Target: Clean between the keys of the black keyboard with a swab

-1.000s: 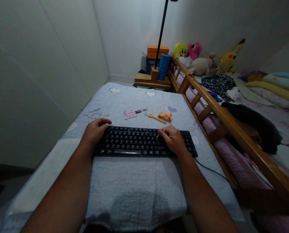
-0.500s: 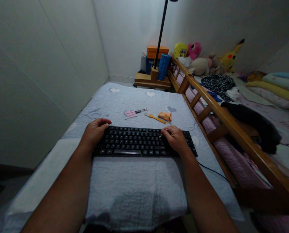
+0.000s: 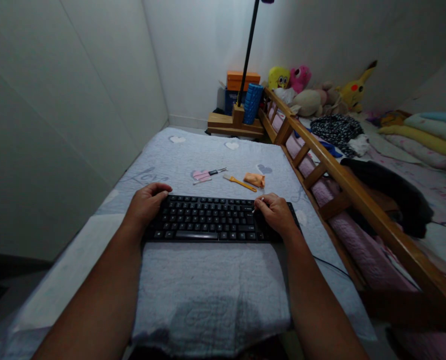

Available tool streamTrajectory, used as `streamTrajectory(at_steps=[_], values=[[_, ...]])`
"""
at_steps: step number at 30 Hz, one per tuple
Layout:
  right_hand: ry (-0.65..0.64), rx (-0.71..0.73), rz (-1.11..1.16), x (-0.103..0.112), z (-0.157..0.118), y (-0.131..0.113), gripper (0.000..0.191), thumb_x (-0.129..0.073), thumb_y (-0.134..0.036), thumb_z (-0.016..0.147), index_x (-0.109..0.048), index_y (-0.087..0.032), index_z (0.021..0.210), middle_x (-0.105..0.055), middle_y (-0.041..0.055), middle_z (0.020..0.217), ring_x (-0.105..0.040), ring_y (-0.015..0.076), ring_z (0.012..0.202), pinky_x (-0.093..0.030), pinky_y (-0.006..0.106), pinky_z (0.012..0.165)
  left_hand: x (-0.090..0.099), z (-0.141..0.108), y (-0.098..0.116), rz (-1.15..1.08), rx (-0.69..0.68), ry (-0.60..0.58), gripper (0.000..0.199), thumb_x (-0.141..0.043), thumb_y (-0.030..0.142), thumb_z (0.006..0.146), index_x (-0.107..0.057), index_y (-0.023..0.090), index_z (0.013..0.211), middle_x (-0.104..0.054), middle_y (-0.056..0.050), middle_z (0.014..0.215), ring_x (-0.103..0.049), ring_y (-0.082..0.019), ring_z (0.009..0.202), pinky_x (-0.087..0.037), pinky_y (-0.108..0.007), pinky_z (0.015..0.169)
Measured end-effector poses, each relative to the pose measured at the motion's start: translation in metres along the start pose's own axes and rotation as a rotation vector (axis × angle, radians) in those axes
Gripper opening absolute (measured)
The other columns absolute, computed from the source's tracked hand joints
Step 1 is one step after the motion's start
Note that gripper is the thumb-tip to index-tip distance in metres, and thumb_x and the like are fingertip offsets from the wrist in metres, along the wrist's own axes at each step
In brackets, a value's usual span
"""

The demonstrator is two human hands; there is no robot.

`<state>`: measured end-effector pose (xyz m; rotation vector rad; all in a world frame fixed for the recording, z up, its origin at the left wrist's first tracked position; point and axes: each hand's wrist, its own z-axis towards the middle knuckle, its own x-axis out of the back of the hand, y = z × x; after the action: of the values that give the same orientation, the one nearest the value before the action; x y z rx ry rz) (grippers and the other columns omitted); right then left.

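A black keyboard [image 3: 208, 220] lies flat across the cloth-covered table in front of me. My left hand [image 3: 144, 207] grips its left end, thumb on the top edge and fingers curled over the corner. Over the right part of the keys, my right hand [image 3: 277, 215] pinches a thin white cotton swab [image 3: 253, 211], its tip down at the keys beside the enter key area. The hand hides much of the number pad. Beyond the keyboard lie another cotton swab [image 3: 202, 181], a black-handled metal tool [image 3: 218, 171], a yellow brush [image 3: 242, 184] and a crumpled orange packet [image 3: 254, 180].
A wooden bed rail [image 3: 331, 170] runs along the table's right side, with bedding and plush toys [image 3: 309, 102] behind it. The keyboard cable [image 3: 331, 265] trails right. A lamp pole [image 3: 248, 55] stands at the back, and a pale wall panel [image 3: 76, 115] rises on the left.
My right hand has shifted slightly to the right along the keyboard with the cotton swab. My left hand and the keyboard have stayed in place.
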<state>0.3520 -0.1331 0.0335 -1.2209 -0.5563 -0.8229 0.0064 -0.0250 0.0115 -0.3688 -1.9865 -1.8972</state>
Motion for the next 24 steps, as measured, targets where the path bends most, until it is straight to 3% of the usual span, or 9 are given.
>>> streamTrajectory(at_steps=[24], values=[[0.087, 0.000, -0.021, -0.0041, 0.0004, 0.0040, 0.023, -0.054, -0.023, 0.091, -0.070, -0.023, 0.074, -0.074, 0.0058, 0.081, -0.064, 0.0234, 0.086, -0.044, 0.034, 0.081, -0.0006, 0.0004, -0.0024, 0.001, -0.009, 0.000, 0.026, -0.064, 0.035, 0.066, -0.073, 0.022, 0.086, -0.072, -0.004, 0.087, -0.064, -0.026, 0.086, -0.050, -0.036, 0.083]])
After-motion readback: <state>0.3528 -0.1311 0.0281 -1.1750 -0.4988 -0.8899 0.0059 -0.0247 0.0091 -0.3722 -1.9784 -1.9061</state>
